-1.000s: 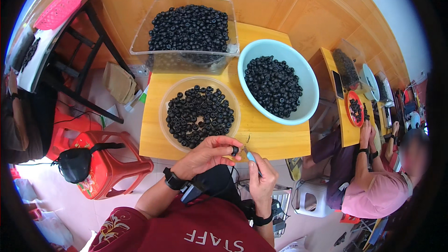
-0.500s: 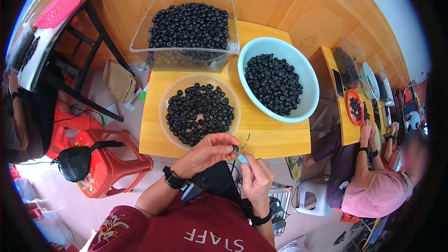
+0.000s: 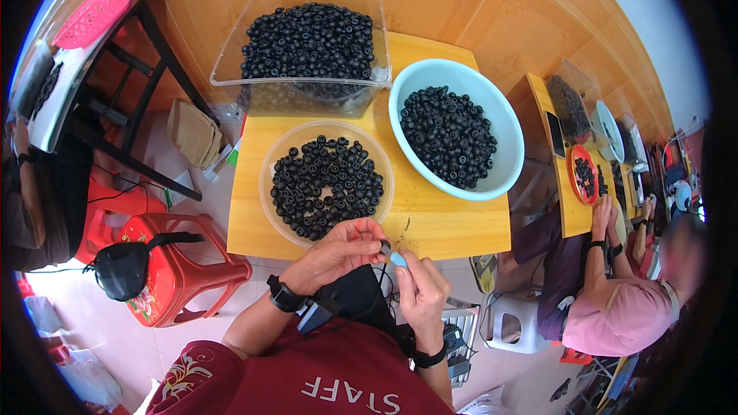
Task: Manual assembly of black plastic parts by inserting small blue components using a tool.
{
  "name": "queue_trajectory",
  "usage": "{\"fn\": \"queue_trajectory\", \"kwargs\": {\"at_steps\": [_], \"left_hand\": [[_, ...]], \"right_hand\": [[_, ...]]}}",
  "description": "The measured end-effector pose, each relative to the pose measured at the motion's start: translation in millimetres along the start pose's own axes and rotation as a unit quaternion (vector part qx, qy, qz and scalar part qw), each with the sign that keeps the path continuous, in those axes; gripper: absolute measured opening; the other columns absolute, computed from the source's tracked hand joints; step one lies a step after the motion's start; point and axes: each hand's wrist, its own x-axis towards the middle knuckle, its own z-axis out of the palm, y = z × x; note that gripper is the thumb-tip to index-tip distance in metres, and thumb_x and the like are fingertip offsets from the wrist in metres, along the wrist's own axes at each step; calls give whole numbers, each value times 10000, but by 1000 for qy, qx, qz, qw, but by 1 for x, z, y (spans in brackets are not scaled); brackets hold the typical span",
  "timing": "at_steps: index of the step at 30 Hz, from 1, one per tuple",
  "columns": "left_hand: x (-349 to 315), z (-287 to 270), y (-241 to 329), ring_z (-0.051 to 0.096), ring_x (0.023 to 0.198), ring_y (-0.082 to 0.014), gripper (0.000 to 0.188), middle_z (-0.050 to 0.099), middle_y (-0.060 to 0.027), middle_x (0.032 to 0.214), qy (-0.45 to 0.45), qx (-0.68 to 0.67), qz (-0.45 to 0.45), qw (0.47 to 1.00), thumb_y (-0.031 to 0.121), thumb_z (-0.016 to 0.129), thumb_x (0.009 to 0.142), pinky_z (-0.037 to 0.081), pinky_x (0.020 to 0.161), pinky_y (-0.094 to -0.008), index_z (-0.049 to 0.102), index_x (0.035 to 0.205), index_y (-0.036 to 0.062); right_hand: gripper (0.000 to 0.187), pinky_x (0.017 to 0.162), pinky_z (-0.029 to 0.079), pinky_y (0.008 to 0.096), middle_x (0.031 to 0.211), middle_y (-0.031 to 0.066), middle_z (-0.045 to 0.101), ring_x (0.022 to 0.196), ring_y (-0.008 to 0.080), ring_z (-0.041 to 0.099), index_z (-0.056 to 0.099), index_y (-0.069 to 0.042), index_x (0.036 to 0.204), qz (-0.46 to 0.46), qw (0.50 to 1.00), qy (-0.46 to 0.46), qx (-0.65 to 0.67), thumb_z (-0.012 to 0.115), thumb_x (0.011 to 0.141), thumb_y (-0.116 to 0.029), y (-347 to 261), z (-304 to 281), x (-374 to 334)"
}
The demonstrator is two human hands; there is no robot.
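Observation:
Between the thumb and fingers of my left hand [image 3: 338,255] is a small black round part [image 3: 385,246]. My right hand [image 3: 423,292] pinches a small tool with a light blue handle [image 3: 397,259], its short tip up against the part. The tip's exact shape is too small to tell. Both hands meet at the table's near edge, just beside a round clear tub [image 3: 269,201] holding many similar black parts [image 3: 330,184] with holes in them.
On the yellow table [image 3: 453,234] stand a large clear bin [image 3: 307,100] and a pale blue basin [image 3: 515,161], both filled with black parts. A red stool [image 3: 173,269] is at left. A co-worker in pink [image 3: 623,319] sits at another table on the right.
The table and its containers have shifted slightly left in the picture. My hands keep nearly the same place, with the tool's tip still at the black part.

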Motion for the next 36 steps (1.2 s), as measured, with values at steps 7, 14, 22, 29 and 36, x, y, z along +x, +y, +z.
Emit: {"fn": "queue_trajectory", "kwargs": {"at_steps": [7,14,22,29,36], "left_hand": [[-4,7,2,650,774,-137,138,638,-65,898,-20,23,1,1000,18,660,844,532,718,-240,577,953,34],[-3,5,4,654,782,-142,131,652,-80,924,-17,-18,10,1000,19,654,850,541,739,-247,581,958,30],[-2,6,1,659,799,-135,110,654,-58,915,2,-25,8,1000,20,633,868,539,747,-243,583,962,49],[-3,8,-1,661,814,-134,130,650,-45,916,-1,-14,13,1000,26,644,861,534,760,-243,578,967,61],[-5,7,-2,659,807,-134,127,645,-40,904,-4,-12,7,1000,26,649,858,533,755,-242,581,959,64]], "right_hand": [[177,524,411,336,666,141,558,554,266,533,656,25,1008,40,998,14,-42,609,847,-32,44,12,-2],[179,552,417,335,671,143,567,577,240,542,654,31,1006,88,995,48,-25,600,868,-70,40,-2,-8],[196,508,377,292,652,105,530,525,171,483,659,18,1019,11,999,24,44,617,839,-47,-3,-14,2],[216,490,417,338,675,102,572,534,246,552,673,-30,996,-13,1000,4,24,704,785,-66,-7,-11,1],[220,471,365,281,638,88,516,491,163,459,661,13,1018,-31,999,5,33,660,800,-16,-5,-9,2]]}}
